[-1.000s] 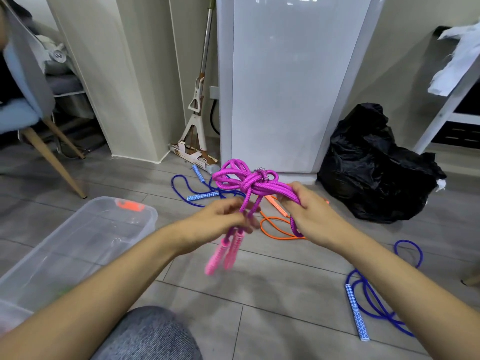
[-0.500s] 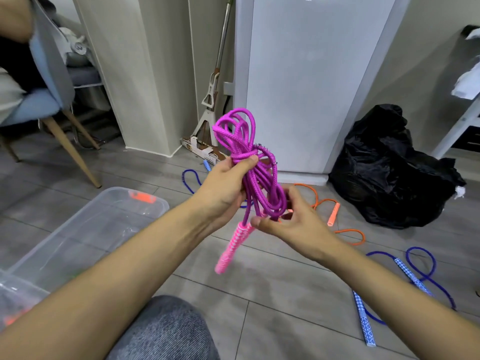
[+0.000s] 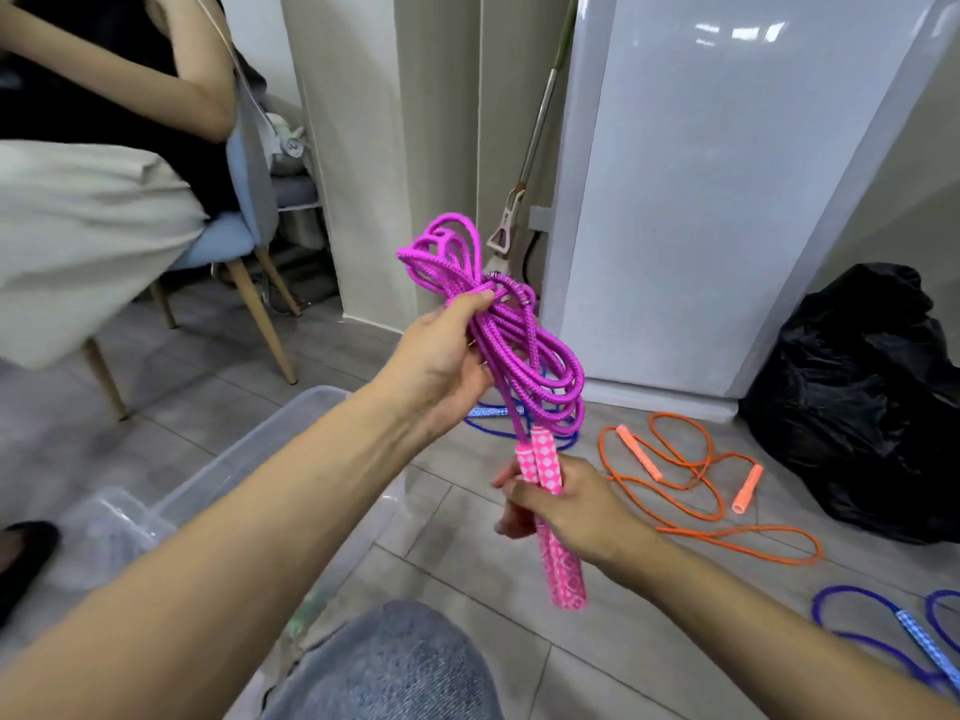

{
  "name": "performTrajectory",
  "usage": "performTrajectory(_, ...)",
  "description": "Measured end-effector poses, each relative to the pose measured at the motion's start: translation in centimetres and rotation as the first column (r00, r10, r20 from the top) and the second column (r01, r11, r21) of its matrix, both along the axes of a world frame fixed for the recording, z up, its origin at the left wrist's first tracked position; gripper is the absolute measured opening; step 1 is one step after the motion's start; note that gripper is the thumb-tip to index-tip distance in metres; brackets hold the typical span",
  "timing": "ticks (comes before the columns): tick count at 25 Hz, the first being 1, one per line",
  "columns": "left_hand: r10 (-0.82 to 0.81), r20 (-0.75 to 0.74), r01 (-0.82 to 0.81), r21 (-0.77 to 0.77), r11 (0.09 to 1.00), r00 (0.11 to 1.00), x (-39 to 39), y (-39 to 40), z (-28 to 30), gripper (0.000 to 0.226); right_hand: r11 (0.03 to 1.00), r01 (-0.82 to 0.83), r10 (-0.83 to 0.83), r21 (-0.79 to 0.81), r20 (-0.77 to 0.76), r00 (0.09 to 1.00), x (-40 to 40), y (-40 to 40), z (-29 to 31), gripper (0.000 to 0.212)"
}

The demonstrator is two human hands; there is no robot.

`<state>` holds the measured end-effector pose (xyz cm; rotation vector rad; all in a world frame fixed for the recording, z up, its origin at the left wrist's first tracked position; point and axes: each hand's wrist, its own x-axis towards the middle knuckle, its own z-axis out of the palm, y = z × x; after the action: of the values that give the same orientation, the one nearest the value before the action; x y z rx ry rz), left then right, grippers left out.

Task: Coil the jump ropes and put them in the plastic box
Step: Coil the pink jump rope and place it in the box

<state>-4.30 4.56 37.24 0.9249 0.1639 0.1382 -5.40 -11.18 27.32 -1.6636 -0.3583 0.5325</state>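
Floor: grey tiles (image 3: 467, 553), a white panel (image 3: 727, 200) standing at the back.
Seated person: on a blue chair (image 3: 218, 241), upper left.
Black bag: (image 3: 857, 397) slumped at right.
Plastic box: clear (image 3: 270, 444), low left, partly behind the left forearm; its contents look blurred.
Pink jump rope: (image 3: 519, 350) coiled, held in the air above the floor, right of the box.
Left hand: (image 3: 441, 366) grips the coil.
Right hand: (image 3: 566, 506) wraps both pink handles (image 3: 545, 459).
Orange rope: (image 3: 696, 475) loose on the tiles.
Blue rope: (image 3: 893, 631) lower right.
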Motion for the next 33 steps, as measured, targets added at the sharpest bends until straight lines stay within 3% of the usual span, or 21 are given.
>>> performTrajectory(4, 0.141, -0.050, -0.138, 0.071, 0.988, 0.989, -1.9, 5.0, -2.0, 0.012, 0.975, -0.186, 0.182, -0.121, -0.045, 0.982, -0.1, -1.2, 1.2, 0.025)
performTrajectory(13, 0.267, -0.188, -0.209, 0.281, 0.937, 0.945, -5.9, 16.2, -8.7, 0.013, 0.730, -0.450, 0.477, -0.514, -0.088, 0.874, 2.0, 5.4, 1.0, 0.011)
performTrajectory(15, 0.321, -0.229, -0.233, 0.340, 0.911, 0.919, -6.3, 19.2, -10.8, 0.018, 0.637, -0.479, 0.528, -0.604, -0.110, 0.842, 2.8, 8.4, 0.2, 0.012)
performTrajectory(18, 0.363, -0.289, -0.232, 0.403, 0.885, 0.886, -6.5, 23.3, -13.9, 0.024, 0.422, -0.498, 0.610, -0.758, -0.169, 0.774, 4.2, 13.3, -0.6, 0.009)
performTrajectory(21, 0.382, -0.318, -0.211, 0.460, 0.862, 0.867, -6.5, 26.3, -16.6, 0.021, 0.250, -0.523, 0.634, -0.815, -0.271, 0.724, 5.7, 18.2, -0.9, 0.012)
performTrajectory(23, 0.414, -0.321, -0.199, 0.532, 0.823, 0.852, -6.3, 28.2, -18.6, 0.023, 0.243, -0.528, 0.634, -0.813, -0.279, 0.721, 6.6, 21.2, -1.4, 0.021)
performTrajectory(27, 0.510, -0.346, -0.186, 0.656, 0.732, 0.788, -5.6, 31.7, -22.0, 0.010, 0.288, -0.378, 0.713, -0.880, -0.067, 0.698, 8.2, 26.2, -4.3, 0.031)
performTrajectory(30, 0.597, -0.347, -0.219, 0.704, 0.676, 0.723, -4.4, 34.4, -23.8, 0.011, 0.258, -0.269, 0.764, -0.928, 0.026, 0.644, 9.0, 29.9, -6.9, 0.036)
performTrajectory(33, 0.582, -0.377, -0.153, 0.732, 0.664, 0.720, -3.8, 35.4, -24.5, 0.007, 0.170, -0.282, 0.774, -0.944, -0.049, 0.632, 9.4, 31.6, -7.5, 0.040)
